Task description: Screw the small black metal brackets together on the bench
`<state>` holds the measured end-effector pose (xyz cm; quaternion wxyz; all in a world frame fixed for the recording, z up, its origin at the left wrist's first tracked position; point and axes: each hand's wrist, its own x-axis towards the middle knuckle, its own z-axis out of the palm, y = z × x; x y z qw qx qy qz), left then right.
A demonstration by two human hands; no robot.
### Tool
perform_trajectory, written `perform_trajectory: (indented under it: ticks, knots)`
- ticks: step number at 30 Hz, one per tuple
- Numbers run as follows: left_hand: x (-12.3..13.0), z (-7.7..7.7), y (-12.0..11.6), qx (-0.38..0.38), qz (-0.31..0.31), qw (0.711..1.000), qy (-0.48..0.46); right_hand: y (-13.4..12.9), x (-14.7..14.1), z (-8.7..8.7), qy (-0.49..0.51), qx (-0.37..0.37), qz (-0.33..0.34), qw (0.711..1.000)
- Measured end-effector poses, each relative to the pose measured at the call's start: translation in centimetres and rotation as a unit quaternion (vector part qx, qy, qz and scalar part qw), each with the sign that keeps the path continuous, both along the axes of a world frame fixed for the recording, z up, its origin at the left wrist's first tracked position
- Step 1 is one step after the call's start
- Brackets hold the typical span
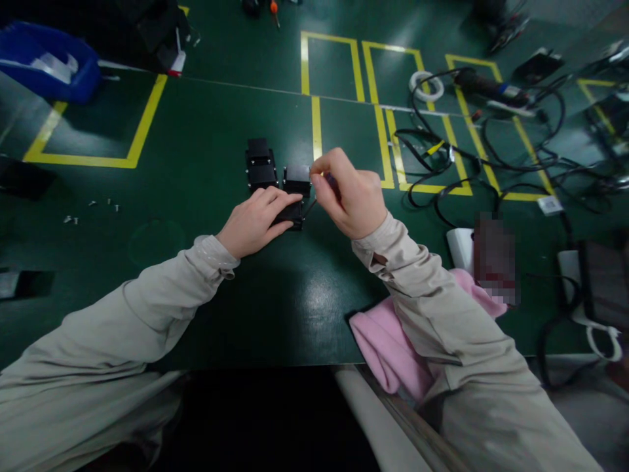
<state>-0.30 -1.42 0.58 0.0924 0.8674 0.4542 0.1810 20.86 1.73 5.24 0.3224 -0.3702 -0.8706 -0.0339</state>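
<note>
Several small black blocks with bright screw heads lie close together on the green table. My left hand (256,221) rests on the nearest black block (293,213), its fingers spread across the top. Just to the right, my right hand (346,191) is closed in a pinch, beside a black block with a shiny top (297,176). A thin dark rod (309,210) slants between my right hand and the nearest block; what my fingers pinch is mostly hidden. Farther left stands another black block (259,157), which neither hand touches.
Loose screws (71,219) lie at the left, below a blue bin (49,62). Black cables (442,147) and a white ring (426,86) spread over the right side. A pink cloth (390,344) hangs at the front edge, under my right sleeve.
</note>
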Motion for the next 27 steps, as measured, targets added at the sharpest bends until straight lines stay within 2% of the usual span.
perform_trajectory:
  ticks: [13,22,27]
  knots:
    - [0.1,0.2,-0.1,-0.003,0.006,1.0,0.008,-0.4,0.0,-1.1,0.067,0.01,0.009,0.998]
    - [0.0,0.2,0.0,-0.003,0.004,1.0,-0.001,-0.7,0.1,-0.9,0.041,-0.008,-0.012,0.999]
    - [0.1,0.3,-0.1,-0.008,0.002,1.0,0.005,-0.8,0.2,-1.0,0.063,0.025,0.007,0.998]
